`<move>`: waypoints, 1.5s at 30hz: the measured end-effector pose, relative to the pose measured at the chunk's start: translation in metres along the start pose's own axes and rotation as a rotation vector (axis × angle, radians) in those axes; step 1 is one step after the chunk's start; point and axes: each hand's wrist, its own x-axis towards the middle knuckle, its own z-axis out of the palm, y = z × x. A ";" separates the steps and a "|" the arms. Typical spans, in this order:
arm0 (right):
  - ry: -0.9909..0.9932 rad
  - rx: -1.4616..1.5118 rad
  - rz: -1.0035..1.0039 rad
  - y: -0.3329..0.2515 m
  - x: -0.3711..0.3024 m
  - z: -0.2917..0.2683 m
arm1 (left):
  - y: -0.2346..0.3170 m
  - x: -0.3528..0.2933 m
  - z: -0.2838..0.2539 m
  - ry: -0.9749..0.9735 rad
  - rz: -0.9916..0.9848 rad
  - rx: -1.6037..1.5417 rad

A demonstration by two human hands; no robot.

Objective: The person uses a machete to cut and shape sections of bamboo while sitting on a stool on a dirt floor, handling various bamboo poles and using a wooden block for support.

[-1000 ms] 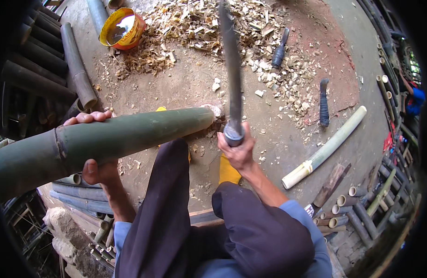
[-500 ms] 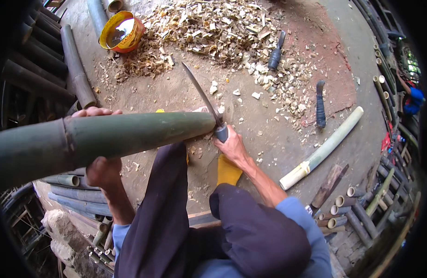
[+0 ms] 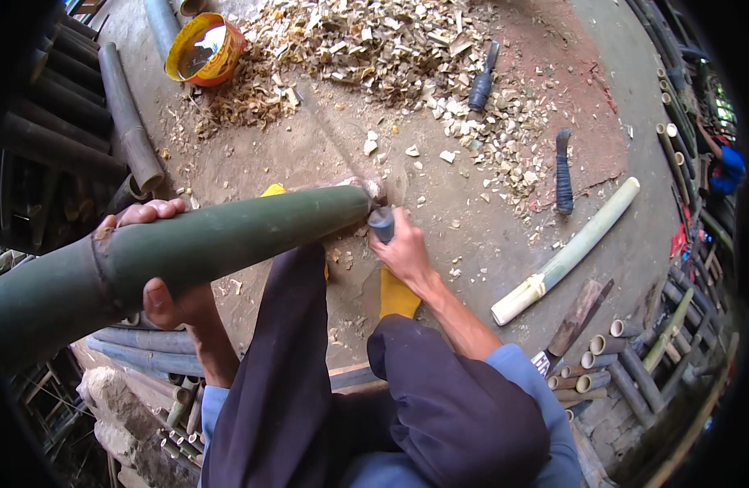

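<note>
A thick green bamboo pole (image 3: 228, 236) slants in from the left edge, its tapered end near the middle of the view. My left hand (image 3: 178, 306) is closed round it just right of a joint, fingers over the far side and thumb on the near side. In my right hand (image 3: 407, 254), beside the pole's tip, is the dark grey handle (image 3: 381, 224) of a long knife. Its blade is a faint motion smear reaching up and left past the tip, so its contact with the bamboo cannot be made out.
Pale wood chips (image 3: 374, 49) heap at the far side beside a yellow-red bucket (image 3: 182, 65). Two dark-handled tools (image 3: 563, 175) and a peeled bamboo length (image 3: 574, 256) lie to the right. Bamboo pieces (image 3: 627, 382) stack at both sides; a person in blue (image 3: 727, 172) is far right.
The pole has tilted, its left part now lower in view. My right hand still grips the knife; the blade, sharp before, is now blurred by motion.
</note>
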 end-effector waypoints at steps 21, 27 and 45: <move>0.207 -0.018 0.137 -0.028 0.006 -0.037 | 0.010 0.016 -0.011 -0.370 -0.050 -0.106; 0.631 -0.488 0.260 0.076 0.075 -0.132 | 0.019 0.045 0.021 -0.226 -0.162 -0.039; 0.681 -0.101 0.004 0.033 0.061 -0.122 | -0.028 0.176 0.081 -0.363 -0.944 0.147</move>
